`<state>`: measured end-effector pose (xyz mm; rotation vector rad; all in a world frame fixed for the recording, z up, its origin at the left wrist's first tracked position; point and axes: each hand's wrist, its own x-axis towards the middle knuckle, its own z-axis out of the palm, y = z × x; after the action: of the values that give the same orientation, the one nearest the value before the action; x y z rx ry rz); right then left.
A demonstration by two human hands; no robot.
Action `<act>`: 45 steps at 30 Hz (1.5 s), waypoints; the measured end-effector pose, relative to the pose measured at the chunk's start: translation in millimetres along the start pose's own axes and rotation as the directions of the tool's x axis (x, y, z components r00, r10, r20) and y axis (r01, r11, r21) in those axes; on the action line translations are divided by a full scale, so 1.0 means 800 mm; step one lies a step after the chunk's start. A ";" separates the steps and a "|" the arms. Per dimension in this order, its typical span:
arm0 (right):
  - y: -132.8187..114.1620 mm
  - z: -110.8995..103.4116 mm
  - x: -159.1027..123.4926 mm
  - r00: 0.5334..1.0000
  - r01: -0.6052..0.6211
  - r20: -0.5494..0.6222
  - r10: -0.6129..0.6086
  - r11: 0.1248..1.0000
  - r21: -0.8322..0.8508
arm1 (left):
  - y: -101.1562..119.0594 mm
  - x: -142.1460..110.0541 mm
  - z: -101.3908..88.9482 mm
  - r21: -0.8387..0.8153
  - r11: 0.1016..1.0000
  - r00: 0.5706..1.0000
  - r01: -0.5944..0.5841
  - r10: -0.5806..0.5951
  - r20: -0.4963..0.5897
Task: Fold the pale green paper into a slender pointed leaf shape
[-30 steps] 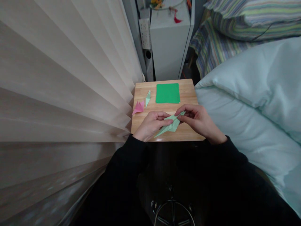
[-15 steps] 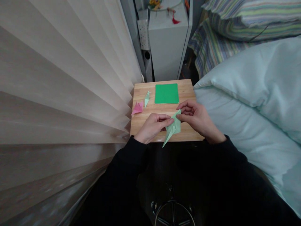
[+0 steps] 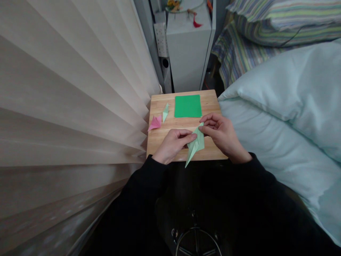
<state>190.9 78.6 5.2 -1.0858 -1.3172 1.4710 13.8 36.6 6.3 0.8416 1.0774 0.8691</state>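
Note:
A pale green folded origami paper (image 3: 197, 143) is held over the front of a small wooden table (image 3: 160, 144), its long point hanging down past the near edge. My left hand (image 3: 176, 142) pinches its left side, thumb on top and fingers behind. At the upper tip, my right hand (image 3: 217, 133) grips the paper between thumb and fingers. Behind my hands lies a stack of bright green square paper (image 3: 188, 106). To the left are a small pale green origami piece (image 3: 165, 113) and a pink origami piece (image 3: 155, 123).
A pleated curtain (image 3: 80, 89) hangs close along the table's left side. On the right is a bed with a light blue quilt (image 3: 279, 106) and striped pillows (image 3: 293, 25). A white cabinet (image 3: 186, 60) stands behind the table; a wheeled chair base (image 3: 197, 240) shows below.
The pale green paper has turned so its long point now aims more steeply down toward me. My right fingers have shifted slightly on its upper tip. My left hand keeps its pinch.

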 end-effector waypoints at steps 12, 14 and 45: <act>-0.006 0.001 -0.002 0.996 -0.056 0.074 0.054 0.998 0.026 | 0.001 0.000 0.001 -0.059 0.998 1.000 0.004 -0.006 -0.029; -0.005 -0.001 -0.001 0.995 -0.057 0.088 0.055 0.998 0.025 | 0.001 0.000 0.000 -0.053 0.999 1.000 -0.007 0.006 -0.021; -0.012 0.003 -0.001 0.996 -0.070 -0.047 0.074 0.995 0.072 | -0.004 0.003 -0.003 0.051 0.992 0.994 -0.112 0.113 -0.006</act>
<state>189.4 78.1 15.1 -1.1272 -1.1946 1.5224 12.8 37.9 2.0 0.9490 1.0711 0.9433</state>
